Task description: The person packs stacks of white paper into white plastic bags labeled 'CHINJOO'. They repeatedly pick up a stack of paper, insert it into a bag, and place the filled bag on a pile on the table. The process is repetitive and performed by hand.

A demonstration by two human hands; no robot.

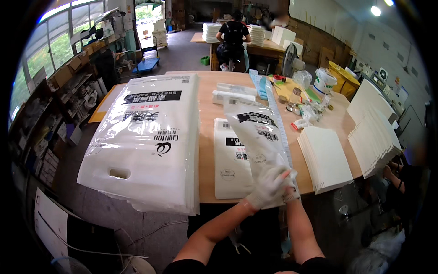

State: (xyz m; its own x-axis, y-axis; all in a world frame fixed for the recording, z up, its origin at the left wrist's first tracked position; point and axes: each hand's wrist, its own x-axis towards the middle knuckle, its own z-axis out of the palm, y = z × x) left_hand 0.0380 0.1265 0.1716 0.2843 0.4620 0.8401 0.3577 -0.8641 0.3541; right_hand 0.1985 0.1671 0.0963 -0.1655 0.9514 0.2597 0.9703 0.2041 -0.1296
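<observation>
My left hand [265, 188], in a white knit glove, is closed on the near end of a clear printed plastic bag [255, 130]. Pressed close beside it, my gloved right hand [290, 186] also grips the gathered film; its fingers are partly hidden and blurred. The bag stretches away from me, tilted over a flat packet of white paper [226, 169] that lies in a similar printed sleeve. To the left rests a thick stack of large printed plastic bags [137, 155] with a handle cutout, hanging over the table's front edge.
Stacked white sheets [324, 157] lie right of my hands, with another fanned stack [374, 137] beyond. Rolled plastic [235, 93], a long ruler [278, 123], tape, jars and a white bucket [325, 81] occupy the far side. Another person [233, 39] sits at a farther table.
</observation>
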